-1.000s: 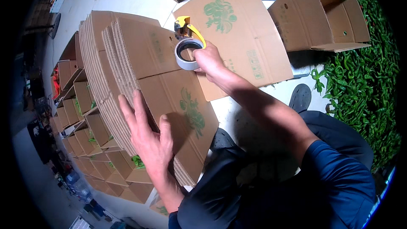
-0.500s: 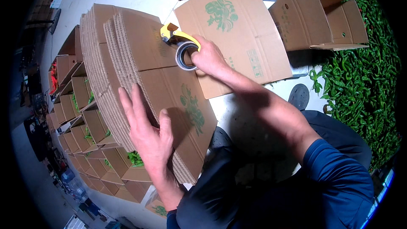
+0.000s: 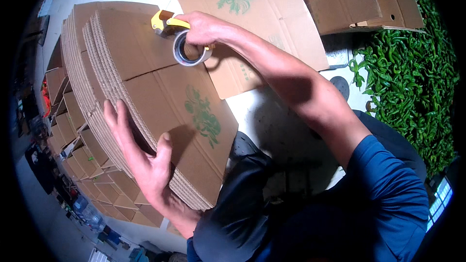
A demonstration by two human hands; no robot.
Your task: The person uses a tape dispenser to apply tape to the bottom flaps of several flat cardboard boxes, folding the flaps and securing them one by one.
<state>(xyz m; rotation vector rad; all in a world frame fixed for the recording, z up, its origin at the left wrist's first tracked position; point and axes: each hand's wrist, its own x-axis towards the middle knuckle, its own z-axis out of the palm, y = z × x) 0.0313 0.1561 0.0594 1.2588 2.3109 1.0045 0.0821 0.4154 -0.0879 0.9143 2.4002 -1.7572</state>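
My right hand (image 3: 206, 28) is closed round the handle of a yellow tape dispenser (image 3: 171, 23), which carries a roll of tape (image 3: 180, 48). Its head is over the far part of the top sheet on a stack of folded cardboard boxes (image 3: 150, 75), close to the surface; contact is hard to tell. My left hand (image 3: 143, 157) lies along the stack's left side with fingers stretched and thumb apart, against the layered edges. A green vegetable print marks the top sheet. Right of the stack, another flat cardboard piece (image 3: 264, 17) with a similar print lies partly behind my right forearm.
An opened cardboard box (image 3: 340, 2) stands at the far right, beside a large heap of green peppers (image 3: 407, 82). Several open boxes (image 3: 104, 182) stand in rows beyond the stack on the left. My knees and shoes are close to the stack's near side.
The whole view has shifted, so the stack and both hands appear farther left and higher. My right hand still grips the dispenser above the stack, and my left hand stays at its side.
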